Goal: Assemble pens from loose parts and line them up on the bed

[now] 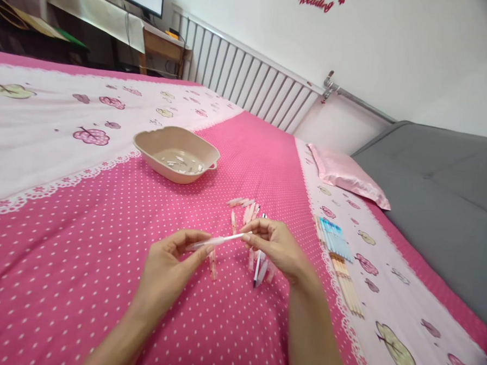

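Observation:
My left hand (pixel 174 263) pinches the thick, translucent whitish end of a slim pen (pixel 218 241). At its thin white end, the fingertips of my right hand (pixel 275 244) are closed on it. The pen lies nearly level between both hands, above the bed. Pink pen pieces (pixel 212 265) are scattered under and beyond my hands. Below my right hand lies a white pen with a dark tip (pixel 257 270), partly hidden by the fingers.
A beige plastic basin (pixel 174 170) with small white bits inside stands beyond my left hand. On the right are rows of light blue pens (pixel 338 242) and cream pens (pixel 348 289). A pink pillow (pixel 345 174) and grey headboard (pixel 435 181) are farther right.

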